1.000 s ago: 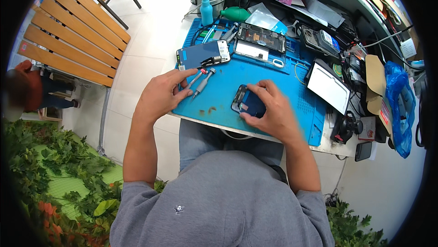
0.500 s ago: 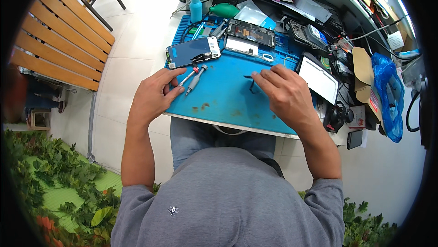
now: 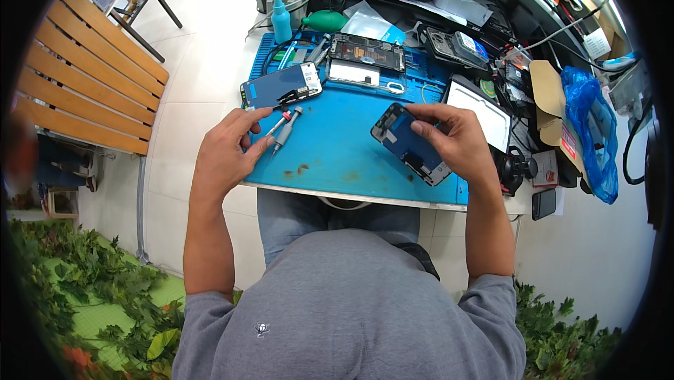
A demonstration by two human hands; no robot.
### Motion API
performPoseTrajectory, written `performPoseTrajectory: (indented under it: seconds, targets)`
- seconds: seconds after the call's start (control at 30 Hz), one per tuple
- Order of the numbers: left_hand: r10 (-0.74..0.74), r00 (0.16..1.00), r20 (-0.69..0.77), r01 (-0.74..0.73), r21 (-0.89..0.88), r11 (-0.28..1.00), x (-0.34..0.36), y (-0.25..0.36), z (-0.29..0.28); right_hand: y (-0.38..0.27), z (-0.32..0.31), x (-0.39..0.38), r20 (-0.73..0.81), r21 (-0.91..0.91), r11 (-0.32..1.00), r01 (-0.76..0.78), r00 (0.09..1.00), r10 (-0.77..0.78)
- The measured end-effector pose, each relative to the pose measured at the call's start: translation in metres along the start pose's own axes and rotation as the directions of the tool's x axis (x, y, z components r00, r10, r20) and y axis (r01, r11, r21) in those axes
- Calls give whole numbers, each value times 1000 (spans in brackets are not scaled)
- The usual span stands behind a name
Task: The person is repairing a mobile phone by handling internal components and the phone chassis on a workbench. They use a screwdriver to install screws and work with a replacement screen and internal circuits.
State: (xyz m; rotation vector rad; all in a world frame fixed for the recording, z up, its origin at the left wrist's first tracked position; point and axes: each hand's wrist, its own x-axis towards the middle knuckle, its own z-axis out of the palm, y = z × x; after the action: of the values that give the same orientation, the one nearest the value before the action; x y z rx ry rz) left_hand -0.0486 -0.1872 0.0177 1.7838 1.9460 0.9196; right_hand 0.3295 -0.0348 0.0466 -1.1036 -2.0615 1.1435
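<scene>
My right hand (image 3: pixel 456 140) grips a phone screen (image 3: pixel 408 143) by its upper right edge, thumb on the back and fingers behind. Its blue back with metal plates and dark flex cables faces up, tilted over the mat. On the left, my left hand (image 3: pixel 228 147) rests at the mat's edge, index finger and thumb apart, holding nothing. Close to those fingertips lie a screwdriver with a red ring (image 3: pixel 281 124) and a grey screwdriver (image 3: pixel 287 131). Beyond them a second phone screen (image 3: pixel 281 87) lies back up. An opened phone body (image 3: pixel 367 54) sits farther back.
The blue work mat (image 3: pixel 330 145) covers the bench. At its back stand a light blue bottle (image 3: pixel 281 21) and a green air blower (image 3: pixel 324 21). To the right are a white panel (image 3: pixel 479 115), a cardboard box (image 3: pixel 551 103), a blue plastic bag (image 3: pixel 588 134) and a dark phone (image 3: pixel 543 204).
The phone screen in my right hand now shows its broad back; before, only thin dark parts showed at the fingertips. My left hand stays beside the screwdrivers. The whole view has shifted slightly.
</scene>
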Motion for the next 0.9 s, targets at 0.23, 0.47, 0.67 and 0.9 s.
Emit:
performPoseTrajectory:
  seconds: [0.23, 0.47, 0.67, 0.9]
  targets:
    - [158, 987, 22, -159, 81, 984, 7, 18, 19, 25, -10, -14, 147, 27, 972, -232, 963, 225]
    - [85, 995, 59, -97, 260, 961, 14, 28, 29, 20, 5, -5, 131, -53, 988, -143, 980, 149]
    - [-62, 997, 52, 69, -155, 985, 11, 30, 23, 6, 40, 14, 245, 55, 996, -69, 968, 54]
    - [-96, 982, -165, -7, -535, 845, 3, 16, 27, 8, 56, 6, 129, -361, 804, 472, 880, -458]
